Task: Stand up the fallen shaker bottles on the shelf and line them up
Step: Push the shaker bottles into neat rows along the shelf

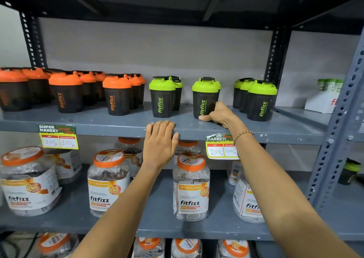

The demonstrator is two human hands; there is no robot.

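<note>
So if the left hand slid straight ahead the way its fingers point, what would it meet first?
Probably the nearest green-lidded shaker bottle, standing just beyond the left hand, whose fingertips rest on the shelf edge. Depth is unclear; it might pass just to the left.

Head view, close (facing shelf (118,122))

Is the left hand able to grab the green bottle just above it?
Probably yes. The left hand rests on the shelf edge, and the green bottle stands upright just behind its fingertips with only bare shelf between them.
</note>
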